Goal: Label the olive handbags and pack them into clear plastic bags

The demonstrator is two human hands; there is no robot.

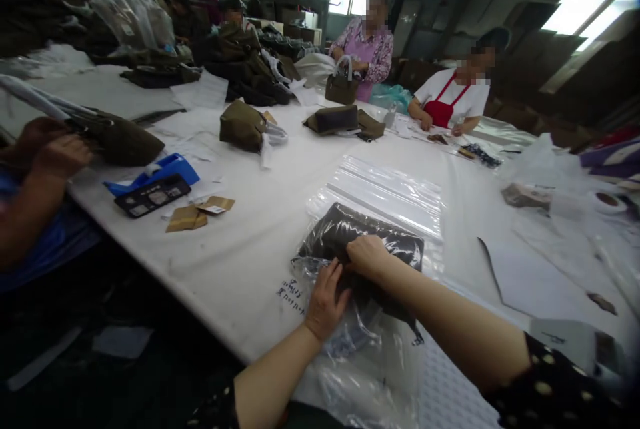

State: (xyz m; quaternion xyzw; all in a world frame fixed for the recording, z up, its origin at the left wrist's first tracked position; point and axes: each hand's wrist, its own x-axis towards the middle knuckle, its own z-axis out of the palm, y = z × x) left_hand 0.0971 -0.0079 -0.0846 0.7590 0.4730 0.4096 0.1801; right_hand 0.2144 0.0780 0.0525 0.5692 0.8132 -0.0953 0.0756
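A dark bag [330, 226] lies in a clear plastic bag [350, 339] near the table's front edge. My left hand [326, 299] rests on the plastic at the near side of the dark bag, its fingers a little apart and the thumb spread. Beside it, my right hand [367, 256] is closed on top of the dark bag, its fingertips curled under and hidden, so what they hold does not show. Flat clear plastic bags [390, 182] lie in a stack just beyond. Handwriting marks the white table [240, 262] to the left.
At left, a person's hands [63, 152] hold an olive bag [120, 139]. Nearby are a blue tape dispenser [173, 169], a black case [153, 196] and brown tags [200, 212]. More olive bags [243, 126] lie farther back. Two people stand across the table. A grey device [575, 346] is at right.
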